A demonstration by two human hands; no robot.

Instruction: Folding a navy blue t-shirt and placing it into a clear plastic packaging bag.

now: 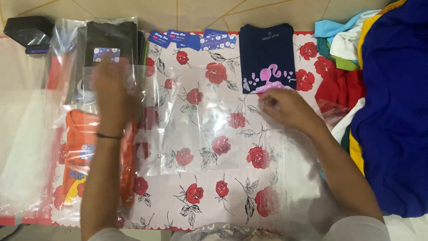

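Left hand (112, 96): flat on the clear plastic bag (200, 120), pinning its left end, blurred.
Right hand (285, 107): pinching the bag's right edge.
Bag: stretched between both hands, long axis left-right, over rose tablecloth (200, 196).
Navy folded shirt (267, 58): just beyond bag, nearer right hand.
Orange packed shirt (80, 147): left of bag.

Between the fingers (117, 85) of the left hand and those of the right (267, 101), only the flat clear bag (200, 120) covers the surface (200, 196). Bagged shirts (89, 147) lie beneath the left fingers. A folded navy shirt (266, 56) sits just beyond the right fingers; a clothes pile (383, 102) blocks their outer side.
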